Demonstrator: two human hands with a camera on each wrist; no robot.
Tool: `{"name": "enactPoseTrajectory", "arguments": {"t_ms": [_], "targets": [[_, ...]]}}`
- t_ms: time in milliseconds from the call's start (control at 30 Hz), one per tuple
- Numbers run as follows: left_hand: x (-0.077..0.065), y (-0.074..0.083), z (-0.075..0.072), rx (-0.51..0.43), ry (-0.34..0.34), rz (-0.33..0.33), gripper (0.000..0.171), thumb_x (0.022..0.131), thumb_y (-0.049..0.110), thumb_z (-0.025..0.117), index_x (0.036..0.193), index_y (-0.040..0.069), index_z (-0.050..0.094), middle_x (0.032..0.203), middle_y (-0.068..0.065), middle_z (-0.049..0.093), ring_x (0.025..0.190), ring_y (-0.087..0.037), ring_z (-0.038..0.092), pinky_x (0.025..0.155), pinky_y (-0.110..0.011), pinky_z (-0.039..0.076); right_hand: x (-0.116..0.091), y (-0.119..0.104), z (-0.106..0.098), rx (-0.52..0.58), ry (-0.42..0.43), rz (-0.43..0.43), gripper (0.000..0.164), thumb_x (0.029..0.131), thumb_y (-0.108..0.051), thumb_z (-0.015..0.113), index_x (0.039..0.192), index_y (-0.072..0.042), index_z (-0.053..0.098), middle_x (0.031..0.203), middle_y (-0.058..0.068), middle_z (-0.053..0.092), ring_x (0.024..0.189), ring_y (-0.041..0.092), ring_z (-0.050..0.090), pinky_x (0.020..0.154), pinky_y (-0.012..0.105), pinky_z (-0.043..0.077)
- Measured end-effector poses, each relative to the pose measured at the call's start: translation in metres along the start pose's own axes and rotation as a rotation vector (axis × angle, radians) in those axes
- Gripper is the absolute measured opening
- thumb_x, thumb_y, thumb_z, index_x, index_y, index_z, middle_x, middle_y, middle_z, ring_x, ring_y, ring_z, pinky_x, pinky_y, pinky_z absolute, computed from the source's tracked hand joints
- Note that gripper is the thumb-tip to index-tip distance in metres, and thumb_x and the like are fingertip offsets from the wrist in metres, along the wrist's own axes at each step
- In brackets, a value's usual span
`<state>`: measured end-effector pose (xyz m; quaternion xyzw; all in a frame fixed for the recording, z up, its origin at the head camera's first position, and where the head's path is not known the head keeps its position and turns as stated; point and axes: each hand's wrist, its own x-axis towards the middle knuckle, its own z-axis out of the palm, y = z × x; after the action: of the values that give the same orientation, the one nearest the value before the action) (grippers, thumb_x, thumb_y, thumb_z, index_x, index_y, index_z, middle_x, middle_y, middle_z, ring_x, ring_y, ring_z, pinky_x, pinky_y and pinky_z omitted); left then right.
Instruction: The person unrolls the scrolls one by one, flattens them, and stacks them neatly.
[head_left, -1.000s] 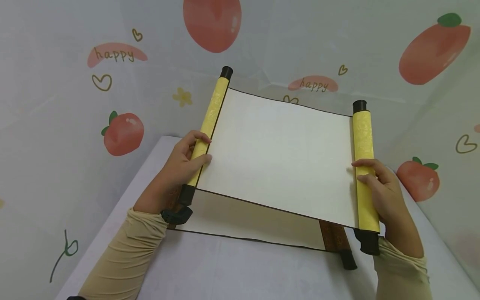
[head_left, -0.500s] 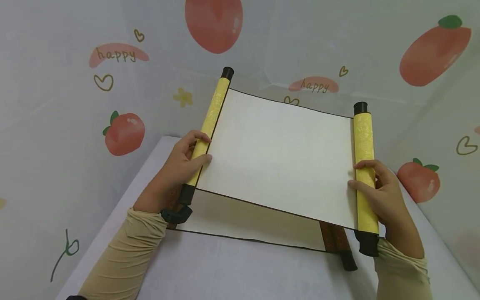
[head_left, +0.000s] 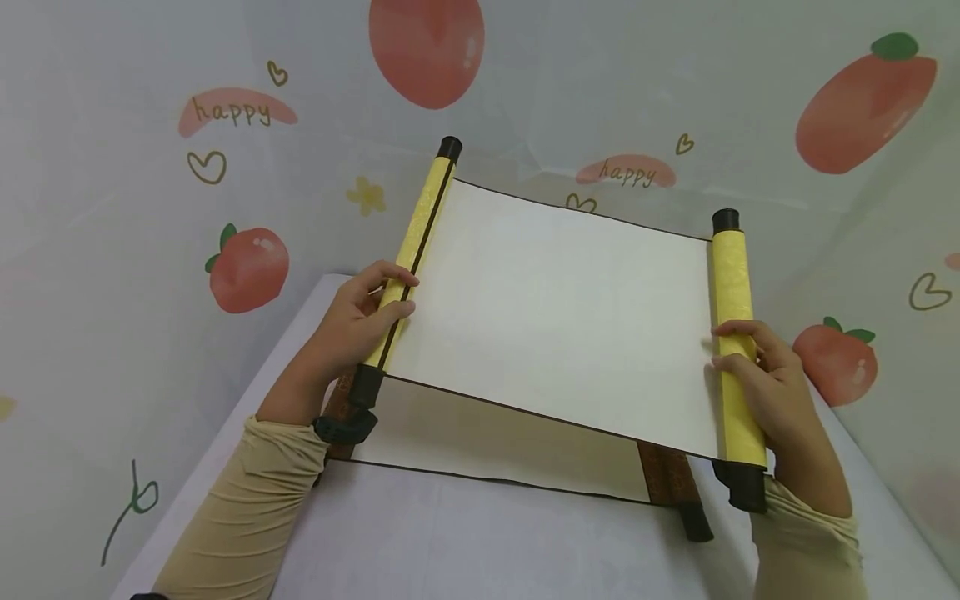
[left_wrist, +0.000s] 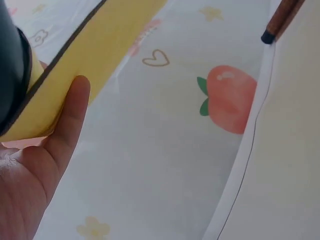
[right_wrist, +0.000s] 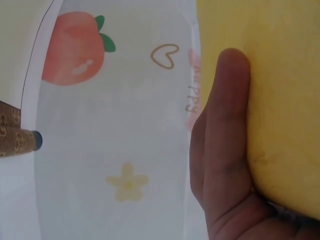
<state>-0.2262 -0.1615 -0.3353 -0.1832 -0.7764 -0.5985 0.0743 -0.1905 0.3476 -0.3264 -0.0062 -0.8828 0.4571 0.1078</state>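
A yellow-backed scroll with a blank white sheet is held partly unrolled, tilted above the table. My left hand grips its left roll, fingers behind and thumb in front. Around the right roll my right hand curls in the same way. Black knobs cap both rolls. The left wrist view has the left hand against the yellow backing. In the right wrist view, fingers of the right hand lie along the yellow roll.
Beneath the raised scroll, a second scroll with patterned brown rolls lies open on the white table; most of it is hidden. Behind stands a white backdrop printed with fruit and hearts.
The left roll has turned, so a dark edge line and a yellow strip now show on its front. Both hands have drifted slightly apart. The right thumb reached onto the sheet, then drew back.
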Motion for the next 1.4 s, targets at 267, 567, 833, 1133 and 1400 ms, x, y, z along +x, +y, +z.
{"name": "enactPoseTrajectory", "arguments": {"t_ms": [267, 567, 833, 1133, 1400], "targets": [[-0.001, -0.001, -0.004, 0.018, 0.013, -0.007, 0.025, 0.104, 0.009, 0.062, 0.129, 0.01, 0.062, 0.142, -0.007, 0.053, 0.08, -0.013, 0.051, 0.071, -0.03, 0.044, 0.001, 0.002, -0.003, 0.019, 0.008, -0.02, 0.036, 0.109, -0.015, 0.043, 0.139, -0.024, 0.062, 0.158, 0.021, 0.031, 0.086, 0.011, 0.062, 0.067, 0.027, 0.057], [0.0, -0.002, -0.004, -0.022, 0.001, 0.025, 0.03, 0.098, 0.003, 0.069, 0.127, 0.005, 0.061, 0.138, -0.008, 0.052, 0.079, -0.018, 0.052, 0.067, -0.029, 0.047, 0.001, 0.004, -0.001, 0.012, 0.003, -0.028, 0.028, 0.108, -0.019, 0.054, 0.135, -0.024, 0.061, 0.154, 0.024, 0.031, 0.087, 0.01, 0.06, 0.065, 0.027, 0.057], [-0.002, -0.002, -0.007, -0.015, -0.011, 0.029, 0.034, 0.096, -0.004, 0.065, 0.129, 0.005, 0.059, 0.135, -0.011, 0.052, 0.071, -0.014, 0.046, 0.065, -0.028, 0.047, 0.0, 0.002, -0.003, 0.029, -0.036, 0.001, 0.034, 0.106, -0.02, 0.061, 0.139, -0.027, 0.057, 0.152, 0.029, 0.03, 0.079, 0.012, 0.066, 0.063, 0.033, 0.06], [-0.003, 0.0, -0.013, 0.019, 0.024, 0.018, 0.038, 0.1, 0.002, 0.062, 0.137, 0.01, 0.058, 0.137, -0.015, 0.055, 0.077, -0.014, 0.05, 0.067, -0.027, 0.047, 0.001, 0.005, -0.01, 0.027, -0.01, -0.004, 0.038, 0.111, -0.019, 0.045, 0.143, -0.033, 0.058, 0.156, 0.029, 0.028, 0.081, 0.01, 0.063, 0.064, 0.028, 0.057], [-0.002, 0.0, -0.012, 0.009, 0.006, 0.023, 0.038, 0.097, -0.001, 0.063, 0.135, 0.008, 0.059, 0.139, -0.015, 0.053, 0.073, -0.014, 0.046, 0.066, -0.029, 0.046, 0.001, 0.005, -0.011, 0.047, -0.015, -0.002, 0.035, 0.108, -0.017, 0.056, 0.14, -0.032, 0.061, 0.144, 0.014, 0.039, 0.078, 0.008, 0.066, 0.062, 0.028, 0.059]]}}
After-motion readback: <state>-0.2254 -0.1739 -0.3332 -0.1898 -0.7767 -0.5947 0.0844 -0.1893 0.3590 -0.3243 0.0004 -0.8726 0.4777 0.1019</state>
